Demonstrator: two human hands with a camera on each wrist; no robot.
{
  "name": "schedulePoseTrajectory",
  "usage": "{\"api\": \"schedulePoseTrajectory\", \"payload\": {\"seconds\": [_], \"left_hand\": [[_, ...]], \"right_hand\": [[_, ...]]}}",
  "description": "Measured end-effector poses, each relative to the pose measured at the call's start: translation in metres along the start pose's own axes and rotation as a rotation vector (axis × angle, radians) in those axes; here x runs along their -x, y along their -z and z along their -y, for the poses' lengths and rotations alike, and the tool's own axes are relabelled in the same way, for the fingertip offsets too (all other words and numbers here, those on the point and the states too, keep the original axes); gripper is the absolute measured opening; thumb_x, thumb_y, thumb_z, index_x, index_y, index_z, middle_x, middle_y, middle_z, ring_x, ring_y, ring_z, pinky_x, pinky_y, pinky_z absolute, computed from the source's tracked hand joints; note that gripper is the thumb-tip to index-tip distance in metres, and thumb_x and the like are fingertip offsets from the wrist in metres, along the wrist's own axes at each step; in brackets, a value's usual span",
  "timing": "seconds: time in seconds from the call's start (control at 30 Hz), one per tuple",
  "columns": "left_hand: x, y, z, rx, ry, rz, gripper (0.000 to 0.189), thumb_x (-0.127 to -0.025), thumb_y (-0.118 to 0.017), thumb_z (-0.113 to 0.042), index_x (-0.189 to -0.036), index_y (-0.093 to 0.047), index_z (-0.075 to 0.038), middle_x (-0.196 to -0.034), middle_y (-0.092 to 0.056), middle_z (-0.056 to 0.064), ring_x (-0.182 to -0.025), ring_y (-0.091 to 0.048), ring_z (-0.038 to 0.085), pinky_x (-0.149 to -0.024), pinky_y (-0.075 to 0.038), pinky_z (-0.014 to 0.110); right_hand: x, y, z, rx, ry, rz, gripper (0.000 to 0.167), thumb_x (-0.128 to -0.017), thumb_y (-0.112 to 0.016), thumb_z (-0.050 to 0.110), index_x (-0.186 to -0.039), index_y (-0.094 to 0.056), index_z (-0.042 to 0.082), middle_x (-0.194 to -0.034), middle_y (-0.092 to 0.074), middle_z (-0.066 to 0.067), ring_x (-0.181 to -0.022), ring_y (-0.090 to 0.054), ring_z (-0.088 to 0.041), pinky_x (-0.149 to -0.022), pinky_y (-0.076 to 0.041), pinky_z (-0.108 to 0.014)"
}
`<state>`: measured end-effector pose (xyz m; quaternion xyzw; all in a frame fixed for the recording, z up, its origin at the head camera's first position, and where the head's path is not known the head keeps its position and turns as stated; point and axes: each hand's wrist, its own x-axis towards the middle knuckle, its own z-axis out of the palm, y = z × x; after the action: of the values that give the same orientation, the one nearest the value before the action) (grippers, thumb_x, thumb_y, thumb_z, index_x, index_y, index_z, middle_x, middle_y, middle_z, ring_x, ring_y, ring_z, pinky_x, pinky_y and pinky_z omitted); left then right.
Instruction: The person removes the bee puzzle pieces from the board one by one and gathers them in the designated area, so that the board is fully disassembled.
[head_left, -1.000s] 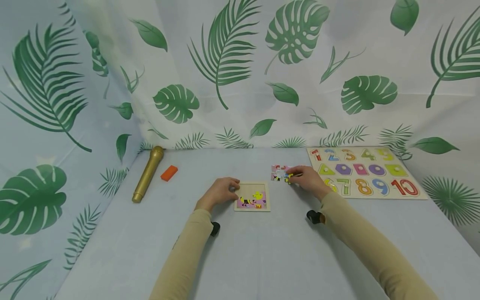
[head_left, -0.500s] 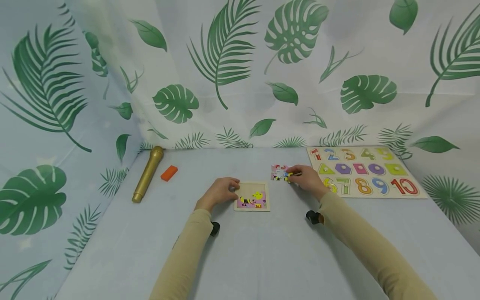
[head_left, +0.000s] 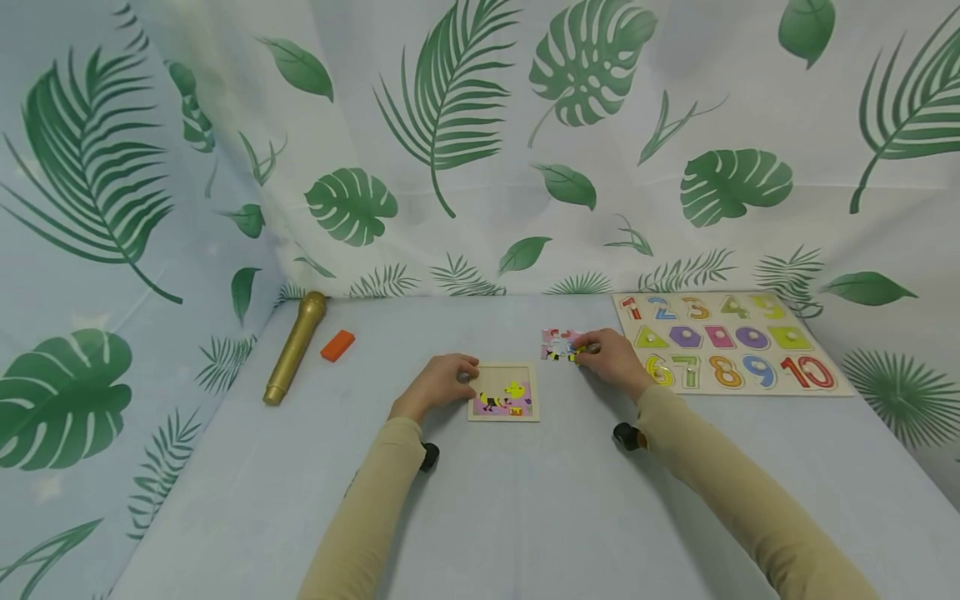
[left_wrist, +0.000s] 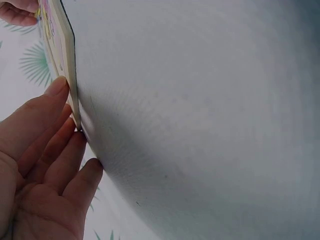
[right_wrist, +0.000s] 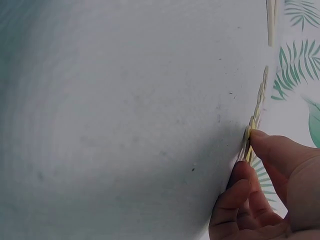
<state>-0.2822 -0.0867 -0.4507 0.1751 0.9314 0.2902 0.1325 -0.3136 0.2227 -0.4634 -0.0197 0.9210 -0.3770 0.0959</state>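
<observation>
A small square wooden puzzle tray (head_left: 537,393) lies on the table, its lower half filled with a yellow, black and pink picture. My left hand (head_left: 437,385) holds the tray by its left edge. In the left wrist view the thumb (left_wrist: 59,87) lies on the tray's rim, with the other fingers by its corner. To the right of the tray is a cluster of jigsaw pieces (head_left: 555,342). There my right hand (head_left: 617,360) pinches a puzzle piece (right_wrist: 248,150) between thumb and fingers; that hand hides part of the cluster in the head view.
A wooden number-and-shape board (head_left: 701,360) lies at the back right, close to my right hand. Toward the back left are a gold microphone (head_left: 296,350) and an orange block (head_left: 338,346). Leaf-patterned cloth (head_left: 480,225) rises behind the table.
</observation>
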Motion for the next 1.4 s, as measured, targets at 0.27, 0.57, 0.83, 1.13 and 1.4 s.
{"api": "schedulePoseTrajectory", "payload": {"seconds": [0.27, 0.57, 0.83, 1.13, 1.4], "left_hand": [[0.000, 0.000, 0.000, 0.016, 0.012, 0.000, 0.038, -0.086, -0.075, -0.008, -0.122, -0.067, 0.000, -0.141, -0.054, 0.007, -0.136, -0.042, 0.026, -0.114, -0.032, 0.039], [0.002, 0.001, -0.001, 0.019, 0.015, -0.003, 0.038, -0.086, -0.075, -0.008, -0.122, -0.067, 0.000, -0.141, -0.054, 0.006, -0.137, -0.042, 0.026, -0.114, -0.032, 0.039], [0.001, 0.001, -0.001, 0.025, 0.018, -0.003, 0.038, -0.086, -0.075, -0.008, -0.122, -0.067, 0.000, -0.142, -0.054, 0.006, -0.137, -0.042, 0.026, -0.114, -0.032, 0.039], [-0.002, 0.000, 0.001, 0.014, 0.021, 0.000, 0.037, -0.086, -0.075, -0.009, -0.122, -0.067, -0.001, -0.141, -0.054, 0.005, -0.137, -0.042, 0.025, -0.114, -0.032, 0.038], [-0.002, 0.001, 0.001, 0.023, 0.030, 0.005, 0.037, -0.087, -0.074, -0.009, -0.122, -0.067, -0.001, -0.142, -0.054, 0.005, -0.137, -0.042, 0.025, -0.115, -0.031, 0.039]], "right_hand": [[0.000, 0.000, -0.001, 0.017, 0.032, 0.006, 0.023, -0.095, -0.063, 0.014, -0.115, -0.067, 0.003, -0.124, -0.051, -0.018, -0.107, -0.049, -0.032, -0.093, -0.046, -0.045], [0.005, -0.003, 0.010, 0.020, 0.020, 0.001, 0.030, -0.096, -0.061, 0.019, -0.121, -0.065, 0.004, -0.124, -0.055, -0.017, -0.105, -0.053, -0.030, -0.083, -0.051, -0.037], [0.022, -0.032, 0.041, 0.019, 0.128, 0.082, 0.028, -0.094, -0.066, 0.024, -0.117, -0.068, 0.008, -0.115, -0.064, -0.010, -0.100, -0.056, -0.026, -0.076, -0.051, -0.033], [0.031, -0.059, 0.064, 0.048, 0.153, 0.165, 0.028, -0.089, -0.072, 0.018, -0.115, -0.069, 0.006, -0.106, -0.065, -0.005, -0.093, -0.057, -0.021, -0.076, -0.052, -0.032], [0.028, -0.064, 0.063, 0.103, 0.178, 0.173, 0.029, -0.086, -0.076, 0.018, -0.112, -0.070, 0.007, -0.095, -0.060, -0.003, -0.088, -0.051, -0.020, -0.074, -0.046, -0.031]]}}
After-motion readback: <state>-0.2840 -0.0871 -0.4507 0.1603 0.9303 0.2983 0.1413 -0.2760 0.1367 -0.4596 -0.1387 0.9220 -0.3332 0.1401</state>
